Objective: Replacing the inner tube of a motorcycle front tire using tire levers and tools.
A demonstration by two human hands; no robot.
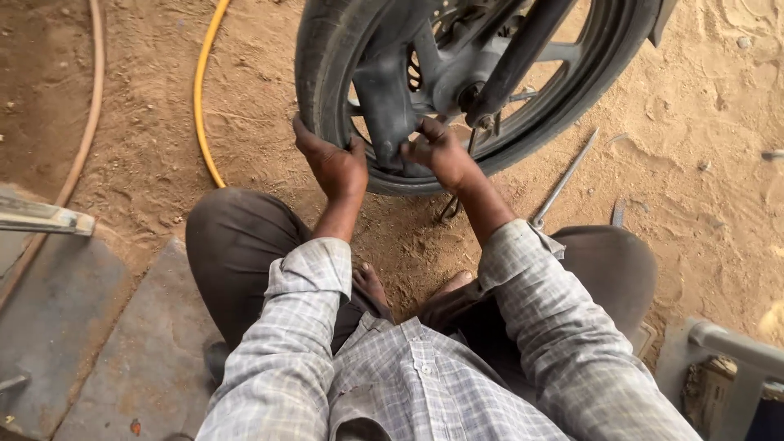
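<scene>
At the far left a brownish hose (86, 131) runs down the sandy ground (694, 188) and is cut off by the top edge of the view. Beside it a yellow hose (200, 90) curves down from the top edge and disappears behind the person's left knee (233, 237). Grey slabs (106, 343) fill the lower left corner, with a metal bar (41, 216) entering from the left edge, only partly seen.

The left hand (333, 163) lies against the black tyre (322, 65) of a motorcycle wheel (457, 82), its fingers (304, 135) spread up the tread and the thumb hooked over the inner edge, so the hand clasps the tyre loosely. The wheel stands on the ground near the top middle; its upper part is cut off by the top edge.

The right hand (441, 151) reaches into the wheel at the lower rim, its fingers (433, 126) curled near the dark fork leg (518, 57). Whether they pinch anything cannot be told, since the fingertips are hidden behind the wheel parts. A thin stand (449, 204) beneath the hand is hard to make out.

Right of the wheel a long metal rod (563, 180) lies on the sand, its lower end hidden behind the right sleeve (563, 327). A small flat tool (618, 212) lies just beside it. At the lower right corner a grey frame (727, 343) is partly cut off.
</scene>
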